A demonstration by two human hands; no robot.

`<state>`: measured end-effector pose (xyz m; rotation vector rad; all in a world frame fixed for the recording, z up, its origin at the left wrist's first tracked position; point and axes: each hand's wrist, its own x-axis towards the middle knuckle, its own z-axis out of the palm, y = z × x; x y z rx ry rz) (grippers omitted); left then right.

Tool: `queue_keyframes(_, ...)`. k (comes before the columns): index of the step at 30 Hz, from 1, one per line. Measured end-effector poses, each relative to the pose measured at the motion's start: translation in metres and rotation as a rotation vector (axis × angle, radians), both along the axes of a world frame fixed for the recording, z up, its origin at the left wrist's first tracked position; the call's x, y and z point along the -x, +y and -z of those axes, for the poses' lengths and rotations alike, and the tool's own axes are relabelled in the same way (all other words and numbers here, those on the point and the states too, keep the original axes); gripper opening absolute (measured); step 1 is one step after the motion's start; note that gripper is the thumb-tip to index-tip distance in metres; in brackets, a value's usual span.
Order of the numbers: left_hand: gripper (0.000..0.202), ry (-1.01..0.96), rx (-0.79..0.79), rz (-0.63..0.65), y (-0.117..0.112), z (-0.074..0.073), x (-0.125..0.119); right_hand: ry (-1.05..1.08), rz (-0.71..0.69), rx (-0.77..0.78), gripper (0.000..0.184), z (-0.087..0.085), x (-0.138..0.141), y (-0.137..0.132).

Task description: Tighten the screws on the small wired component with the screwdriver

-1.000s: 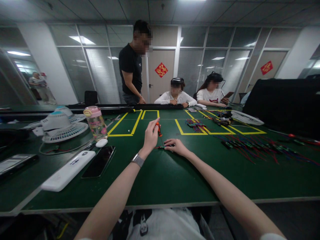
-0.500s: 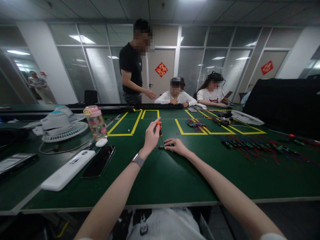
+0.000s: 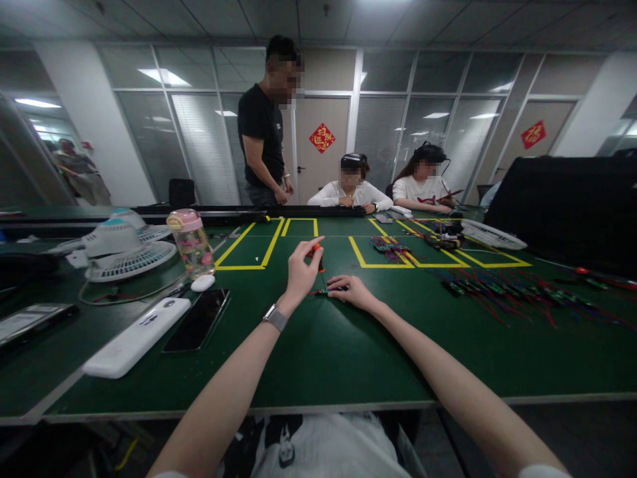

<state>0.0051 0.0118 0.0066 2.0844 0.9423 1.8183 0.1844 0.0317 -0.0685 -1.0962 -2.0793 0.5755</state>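
A small orange-handled screwdriver (image 3: 317,255) is gripped upright in the left hand (image 3: 300,272), the fingers (image 3: 312,243) closed about its handle and its tip directed down toward a small circuit board (image 3: 326,291) lying on the green bench (image 3: 323,352). The board is pinned flat under the right hand (image 3: 351,292), whose fingers (image 3: 337,287) are pressed on it; whether anything is enclosed by them cannot be told. Board and screwdriver are found at the middle of the bench, just ahead of a yellow-taped rectangle (image 3: 249,252). A watch (image 3: 275,317) is worn on the left wrist. To the left, a black phone (image 3: 198,320), a white power bank (image 3: 136,338), a pink-lidded bottle (image 3: 191,243) and a desk fan (image 3: 122,251) are noted. To the right, a spread of wired boards (image 3: 502,292) is observed. At the far edge, one person stands and two are seated.
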Motion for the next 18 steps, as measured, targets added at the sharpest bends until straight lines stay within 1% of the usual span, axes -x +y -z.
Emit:
queue_keyframes(3,0.021,-0.007,-0.013,-0.061,-0.0009,-0.0002,0.0003,-0.001,-0.006,-0.004,0.020,-0.0004,-0.0003,-0.0001)
queue_keyframes(5,0.024,-0.008,0.007,-0.070,-0.0011,-0.0002,0.0010,-0.009,-0.004,-0.007,0.020,-0.0013,-0.0004,-0.0007)
queue_keyframes(8,0.031,-0.010,0.042,-0.011,-0.0003,0.0000,0.0017,-0.020,0.000,0.000,0.021,-0.0033,-0.0002,-0.0023)
queue_keyframes(11,0.031,-0.019,0.049,0.025,-0.0003,-0.0001,0.0013,-0.019,-0.002,0.009,0.021,-0.0050,0.0001,-0.0037)
queue_keyframes(15,0.020,-0.019,0.022,-0.049,-0.0026,-0.0015,0.0007,-0.016,-0.004,0.012,0.020,-0.0054,0.0004,-0.0039)
queue_keyframes(18,0.025,-0.018,0.046,-0.064,-0.0027,-0.0016,0.0013,-0.016,-0.004,0.011,0.020,-0.0051,0.0005,-0.0035)
